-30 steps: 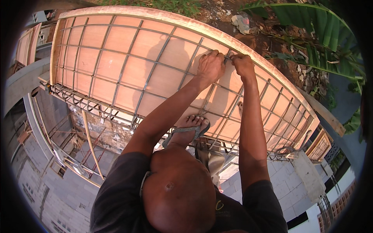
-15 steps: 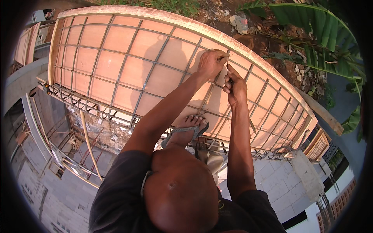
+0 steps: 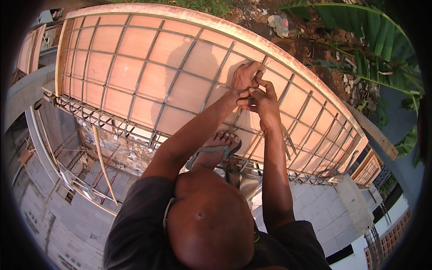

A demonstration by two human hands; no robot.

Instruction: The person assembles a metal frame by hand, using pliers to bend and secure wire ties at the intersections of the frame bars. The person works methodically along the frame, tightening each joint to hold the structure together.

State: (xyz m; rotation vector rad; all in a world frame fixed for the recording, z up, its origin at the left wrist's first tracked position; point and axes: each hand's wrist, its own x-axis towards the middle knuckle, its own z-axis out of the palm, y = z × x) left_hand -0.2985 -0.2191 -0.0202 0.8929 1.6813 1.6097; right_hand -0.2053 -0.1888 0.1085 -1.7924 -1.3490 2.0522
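My two hands meet over a crossing of the steel reinforcing bars (image 3: 168, 85) near the far board of the formwork. My left hand (image 3: 245, 77) is closed, its fingertips pinched at thin tie wire by the bar. Just right of it and touching it, my right hand (image 3: 266, 105) is closed, with thumb and forefinger bent toward the left palm. Dark handles, seemingly of pincers (image 3: 288, 141), stick out beside my right wrist; their jaws are hidden in the hand. Fine strands of wire hang below the hands over the plywood panel (image 3: 130, 69).
A wooden edge board (image 3: 180, 16) bounds the panel's far side. My sandalled foot (image 3: 216, 150) rests at its near edge, beside a steel bar cage (image 3: 108, 128). Below lies a grey block wall (image 3: 317, 211). Banana leaves (image 3: 360, 27) reach in at the far right.
My right hand has moved left and turned inward, now touching my left hand. My left hand has shifted slightly down. Loose wire strands have come into sight beneath them.
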